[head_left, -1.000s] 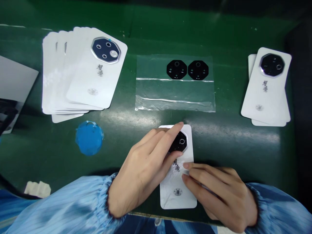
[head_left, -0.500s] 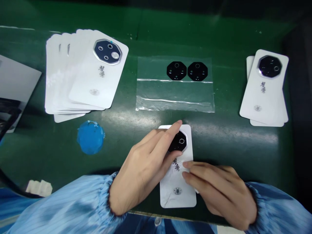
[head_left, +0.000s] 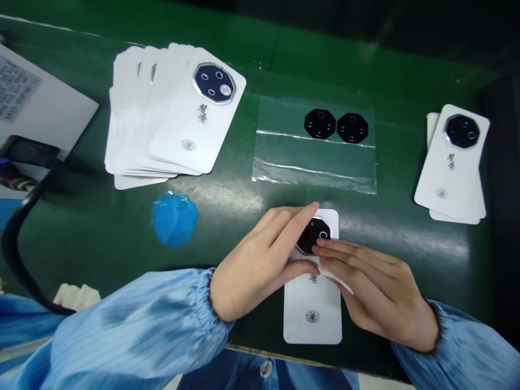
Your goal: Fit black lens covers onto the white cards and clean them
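Head view, near items first: the person's left hand [head_left: 260, 257] is lying open, its extended fingers resting across a black octagonal camera lens piece [head_left: 312, 235] on a white phone-back card [head_left: 312, 309], which is lying on the green workbench [head_left: 81, 244]. The right hand [head_left: 371, 281] is closing its fingertips on a thin white film strip [head_left: 335, 278] running from the lens piece's lower edge. The step in hand appears to be working this strip free; the next move seems to call for a steady pull while the left hand keeps the piece seated. Nearby, a blue film disc [head_left: 174, 219] is lying left. Farther off, a clear plastic bag [head_left: 314, 173] is holding two black octagonal lens pieces [head_left: 320, 123], between a fanned stack of cards [head_left: 134, 108] and a smaller stack [head_left: 450, 162].
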The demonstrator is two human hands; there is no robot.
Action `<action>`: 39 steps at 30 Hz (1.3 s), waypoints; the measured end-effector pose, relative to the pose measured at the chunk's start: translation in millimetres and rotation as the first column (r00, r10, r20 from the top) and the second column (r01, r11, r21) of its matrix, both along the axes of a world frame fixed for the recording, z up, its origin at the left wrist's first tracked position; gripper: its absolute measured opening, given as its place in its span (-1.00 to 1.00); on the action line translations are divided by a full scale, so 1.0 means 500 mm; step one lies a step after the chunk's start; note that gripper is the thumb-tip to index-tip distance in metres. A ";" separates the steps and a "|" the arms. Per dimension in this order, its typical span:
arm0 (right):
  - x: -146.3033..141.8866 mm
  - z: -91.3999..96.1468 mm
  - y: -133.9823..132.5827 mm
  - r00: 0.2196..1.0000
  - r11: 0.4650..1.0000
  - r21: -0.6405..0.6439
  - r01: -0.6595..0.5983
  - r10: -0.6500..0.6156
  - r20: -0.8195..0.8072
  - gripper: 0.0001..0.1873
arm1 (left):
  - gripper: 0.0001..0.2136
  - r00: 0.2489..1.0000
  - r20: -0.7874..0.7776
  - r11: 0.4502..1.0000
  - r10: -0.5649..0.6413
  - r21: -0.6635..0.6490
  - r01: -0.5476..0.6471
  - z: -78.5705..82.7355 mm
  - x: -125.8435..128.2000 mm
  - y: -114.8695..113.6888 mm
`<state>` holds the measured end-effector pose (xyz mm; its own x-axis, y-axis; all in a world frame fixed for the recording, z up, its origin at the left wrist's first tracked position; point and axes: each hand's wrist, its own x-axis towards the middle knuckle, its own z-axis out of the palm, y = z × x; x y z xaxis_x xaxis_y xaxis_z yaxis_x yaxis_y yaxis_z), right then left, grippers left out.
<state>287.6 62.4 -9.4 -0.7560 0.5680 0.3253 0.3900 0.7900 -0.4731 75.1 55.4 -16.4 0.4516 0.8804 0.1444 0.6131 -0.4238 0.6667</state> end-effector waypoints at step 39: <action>0.016 0.045 0.007 0.926 0.494 -0.868 0.044 -0.347 -0.151 -0.82 | -0.54 0.907 0.267 0.907 0.326 -0.359 -0.220 0.019 -0.001 0.003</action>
<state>295.7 66.2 13.2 -0.5529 0.8023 -0.2251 0.2177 -0.1217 -0.9684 74.5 57.1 -7.1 0.1639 0.9843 -0.0659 0.4099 -0.0072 0.9121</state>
